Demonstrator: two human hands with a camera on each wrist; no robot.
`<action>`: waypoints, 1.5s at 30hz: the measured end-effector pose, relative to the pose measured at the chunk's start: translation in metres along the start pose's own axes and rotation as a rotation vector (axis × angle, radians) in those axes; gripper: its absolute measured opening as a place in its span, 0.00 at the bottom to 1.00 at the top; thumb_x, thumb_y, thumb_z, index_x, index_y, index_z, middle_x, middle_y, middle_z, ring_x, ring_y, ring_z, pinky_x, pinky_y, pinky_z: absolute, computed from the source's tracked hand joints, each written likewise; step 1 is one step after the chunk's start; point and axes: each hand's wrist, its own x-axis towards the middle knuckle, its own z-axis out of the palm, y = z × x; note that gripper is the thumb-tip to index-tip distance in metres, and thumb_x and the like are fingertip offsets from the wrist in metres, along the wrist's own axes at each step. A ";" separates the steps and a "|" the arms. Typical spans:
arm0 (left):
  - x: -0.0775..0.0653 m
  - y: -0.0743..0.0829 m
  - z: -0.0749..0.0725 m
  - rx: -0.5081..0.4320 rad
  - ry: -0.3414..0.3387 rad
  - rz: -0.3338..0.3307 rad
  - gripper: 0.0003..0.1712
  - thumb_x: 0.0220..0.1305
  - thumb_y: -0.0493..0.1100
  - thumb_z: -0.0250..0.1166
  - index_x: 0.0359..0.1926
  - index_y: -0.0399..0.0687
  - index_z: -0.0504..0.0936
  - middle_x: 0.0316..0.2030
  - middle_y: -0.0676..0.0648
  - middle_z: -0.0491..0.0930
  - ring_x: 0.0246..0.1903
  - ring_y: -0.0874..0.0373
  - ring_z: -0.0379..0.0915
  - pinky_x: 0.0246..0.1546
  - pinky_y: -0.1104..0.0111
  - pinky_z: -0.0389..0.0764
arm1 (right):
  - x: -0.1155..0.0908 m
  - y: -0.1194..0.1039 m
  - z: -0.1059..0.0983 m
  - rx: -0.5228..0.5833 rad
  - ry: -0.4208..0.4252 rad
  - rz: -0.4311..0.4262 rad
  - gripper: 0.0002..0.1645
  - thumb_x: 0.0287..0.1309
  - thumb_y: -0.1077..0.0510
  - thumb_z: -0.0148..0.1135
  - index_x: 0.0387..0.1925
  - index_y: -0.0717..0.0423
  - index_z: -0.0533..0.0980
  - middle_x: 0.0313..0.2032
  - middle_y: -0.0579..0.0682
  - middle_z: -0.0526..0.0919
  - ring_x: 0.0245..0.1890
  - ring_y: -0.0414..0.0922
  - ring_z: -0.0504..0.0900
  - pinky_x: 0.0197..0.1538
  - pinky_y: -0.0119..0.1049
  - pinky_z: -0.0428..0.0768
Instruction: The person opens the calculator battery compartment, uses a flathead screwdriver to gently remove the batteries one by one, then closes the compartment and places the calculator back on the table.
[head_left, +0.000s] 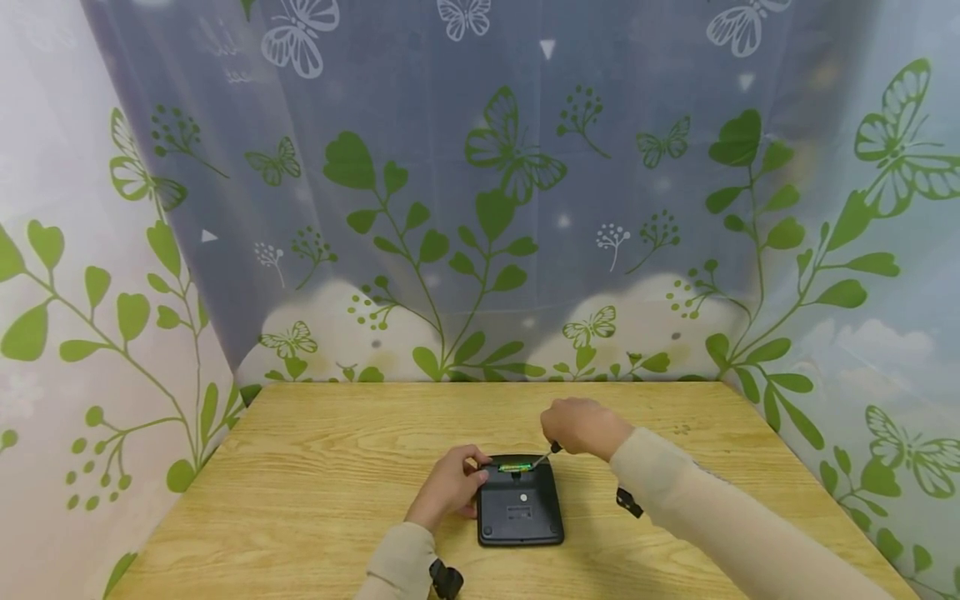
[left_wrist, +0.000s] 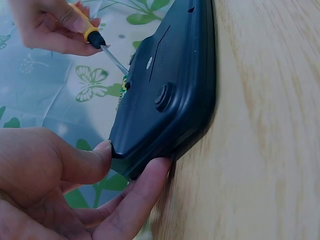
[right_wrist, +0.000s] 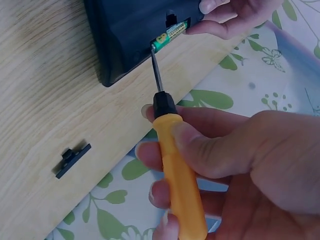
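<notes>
A black calculator [head_left: 517, 508] lies back side up on the table, its small battery slot uncovered. In that slot sits a green battery [right_wrist: 170, 37]. My left hand [head_left: 450, 483] grips the calculator's far left corner, thumb on one side and fingers against the edge. My right hand [head_left: 585, 427] holds a screwdriver [right_wrist: 180, 175] with a yellow handle and black collar, fingers wrapped round the handle. The screwdriver's metal tip meets one end of the battery at the slot's right end. A small black battery cover [right_wrist: 72, 159] lies apart on the table in the right wrist view.
The wooden table [head_left: 337, 467] extends around the calculator, its far edge against a hanging curtain [head_left: 420, 250] printed with leaves and butterflies. Similar printed cloth hangs at both sides. Black straps with camera mounts sit at both wrists.
</notes>
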 end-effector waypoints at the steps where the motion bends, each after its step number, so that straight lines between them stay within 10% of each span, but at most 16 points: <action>1: 0.000 0.000 0.000 0.001 0.000 0.000 0.09 0.74 0.34 0.61 0.52 0.43 0.81 0.40 0.40 0.80 0.27 0.54 0.79 0.19 0.63 0.87 | 0.000 0.002 0.000 0.007 -0.004 -0.003 0.18 0.66 0.70 0.64 0.21 0.52 0.78 0.21 0.44 0.76 0.23 0.38 0.64 0.27 0.32 0.67; 12: 0.000 0.002 0.000 0.003 0.009 -0.007 0.09 0.74 0.34 0.61 0.52 0.44 0.81 0.40 0.41 0.80 0.25 0.54 0.78 0.18 0.65 0.86 | -0.002 0.015 0.005 0.125 -0.049 0.000 0.15 0.66 0.72 0.62 0.37 0.53 0.89 0.42 0.51 0.90 0.44 0.49 0.87 0.47 0.43 0.89; 45: 0.001 0.000 0.001 0.014 0.009 0.004 0.08 0.74 0.34 0.61 0.51 0.44 0.81 0.42 0.39 0.81 0.26 0.53 0.79 0.18 0.65 0.86 | -0.003 0.021 0.013 0.230 -0.071 0.033 0.18 0.65 0.73 0.62 0.46 0.53 0.89 0.49 0.52 0.88 0.56 0.56 0.84 0.57 0.52 0.86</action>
